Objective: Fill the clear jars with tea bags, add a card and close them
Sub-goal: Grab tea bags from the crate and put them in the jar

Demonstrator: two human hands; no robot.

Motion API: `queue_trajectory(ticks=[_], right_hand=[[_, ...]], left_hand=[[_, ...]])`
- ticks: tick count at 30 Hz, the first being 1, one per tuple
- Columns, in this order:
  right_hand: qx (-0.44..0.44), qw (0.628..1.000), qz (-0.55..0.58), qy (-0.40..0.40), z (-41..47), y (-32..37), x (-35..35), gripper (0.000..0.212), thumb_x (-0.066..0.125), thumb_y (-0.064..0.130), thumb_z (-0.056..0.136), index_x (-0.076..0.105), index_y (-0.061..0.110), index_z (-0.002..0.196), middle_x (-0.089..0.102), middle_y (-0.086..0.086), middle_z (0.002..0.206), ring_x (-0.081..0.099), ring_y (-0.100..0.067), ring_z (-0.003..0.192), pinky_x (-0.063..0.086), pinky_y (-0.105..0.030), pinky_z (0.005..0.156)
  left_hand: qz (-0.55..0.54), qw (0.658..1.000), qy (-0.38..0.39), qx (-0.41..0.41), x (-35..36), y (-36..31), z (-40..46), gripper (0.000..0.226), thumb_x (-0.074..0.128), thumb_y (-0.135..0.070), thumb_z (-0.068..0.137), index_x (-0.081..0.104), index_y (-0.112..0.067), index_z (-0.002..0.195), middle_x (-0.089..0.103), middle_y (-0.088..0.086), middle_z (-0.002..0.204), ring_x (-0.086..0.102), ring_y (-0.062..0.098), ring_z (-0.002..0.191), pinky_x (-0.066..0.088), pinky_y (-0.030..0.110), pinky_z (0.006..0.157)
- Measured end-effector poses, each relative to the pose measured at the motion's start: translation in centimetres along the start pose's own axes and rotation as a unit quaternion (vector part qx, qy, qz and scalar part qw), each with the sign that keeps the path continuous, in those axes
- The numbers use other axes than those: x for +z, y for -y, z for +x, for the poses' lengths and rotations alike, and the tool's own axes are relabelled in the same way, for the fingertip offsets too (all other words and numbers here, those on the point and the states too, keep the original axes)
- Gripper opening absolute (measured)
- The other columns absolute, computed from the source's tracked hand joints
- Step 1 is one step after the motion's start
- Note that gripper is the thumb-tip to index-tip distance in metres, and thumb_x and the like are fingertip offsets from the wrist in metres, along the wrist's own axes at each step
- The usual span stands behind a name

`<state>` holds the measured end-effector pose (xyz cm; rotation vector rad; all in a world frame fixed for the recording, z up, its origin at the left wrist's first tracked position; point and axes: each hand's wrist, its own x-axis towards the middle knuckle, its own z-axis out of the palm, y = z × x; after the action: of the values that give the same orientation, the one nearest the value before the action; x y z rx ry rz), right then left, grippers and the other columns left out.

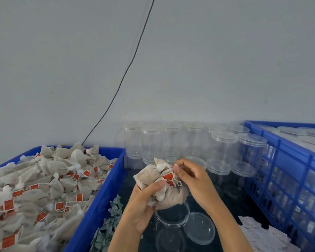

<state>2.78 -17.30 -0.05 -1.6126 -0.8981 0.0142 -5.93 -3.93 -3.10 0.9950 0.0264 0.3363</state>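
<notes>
Now, largest first: the blue bin point(105, 195) of spare bags sits left of my fingers, and the open clear jar point(172, 213) stands directly beneath them. My left hand point(145, 199) grips a bundle of tea bags point(160, 184); my right hand point(191, 177) pinches one tag string. I should free snagged strings, then lower the bags squarely through the rim.

Matt, gauzy cloth tea bags point(160, 180) – glossy clear plastic jar point(171, 217) – smooth blue plastic crate point(105, 188).
</notes>
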Motion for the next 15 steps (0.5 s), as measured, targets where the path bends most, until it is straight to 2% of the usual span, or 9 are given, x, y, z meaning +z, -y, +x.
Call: queue_trajectory(ticks=[3,5,7,11,13,15], right_hand=[[-0.029,0.997,-0.042,-0.056,0.7,-0.3,0.3,0.012,0.059,0.019,0.093,0.066,0.016,0.084,0.067,0.013,0.073,0.064,-0.004,0.071,0.052,-0.019,0.069],[-0.02,0.996,-0.008,-0.092,1.2,-0.1,0.5,0.014,0.057,0.022,0.094,0.064,0.015,0.084,0.065,0.015,0.07,0.063,-0.001,0.067,0.051,-0.015,0.064],[-0.011,0.992,0.035,-0.12,1.5,0.1,0.6,0.016,0.057,0.024,0.094,0.063,0.013,0.085,0.065,0.014,0.068,0.062,-0.001,0.064,0.05,-0.013,0.06],[0.009,0.997,0.062,-0.044,1.5,0.2,2.0,0.022,0.057,0.029,0.093,0.062,0.011,0.082,0.059,0.011,0.062,0.057,-0.002,0.061,0.047,-0.013,0.061],[0.035,0.994,0.092,-0.054,1.1,-0.2,2.1,0.023,0.057,0.032,0.092,0.063,0.011,0.083,0.06,0.011,0.063,0.058,-0.002,0.062,0.049,-0.014,0.061],[0.049,0.989,0.101,-0.094,0.9,-0.8,1.6,0.022,0.057,0.033,0.092,0.063,0.014,0.083,0.062,0.013,0.063,0.06,-0.001,0.061,0.049,-0.013,0.06]], left_hand=[[0.004,1.0,-0.004,0.006,-0.1,0.0,0.1,0.031,0.074,-0.011,0.066,0.076,-0.017,0.097,0.072,0.016,0.105,0.069,0.032,0.094,0.057,0.042,0.082],[-0.007,1.0,-0.012,0.009,-0.3,0.0,0.2,0.026,0.075,-0.012,0.065,0.078,-0.02,0.09,0.068,0.018,0.104,0.062,0.036,0.096,0.051,0.047,0.089],[-0.023,1.0,-0.016,0.003,-0.6,0.0,0.4,0.028,0.079,-0.011,0.066,0.077,-0.016,0.093,0.065,0.02,0.104,0.058,0.037,0.097,0.048,0.05,0.092],[-0.029,0.999,0.011,-0.013,-0.6,0.1,0.4,0.045,0.08,-0.011,0.062,0.07,-0.01,0.106,0.068,0.02,0.102,0.063,0.033,0.092,0.051,0.042,0.08],[-0.029,0.999,0.021,-0.03,-0.9,0.0,0.4,0.043,0.081,-0.015,0.058,0.073,-0.01,0.1,0.068,0.021,0.106,0.066,0.032,0.091,0.055,0.042,0.079],[-0.043,0.998,0.006,-0.043,-1.9,-0.3,0.5,0.046,0.081,-0.013,0.059,0.071,-0.007,0.103,0.067,0.022,0.108,0.067,0.033,0.092,0.057,0.044,0.079]])
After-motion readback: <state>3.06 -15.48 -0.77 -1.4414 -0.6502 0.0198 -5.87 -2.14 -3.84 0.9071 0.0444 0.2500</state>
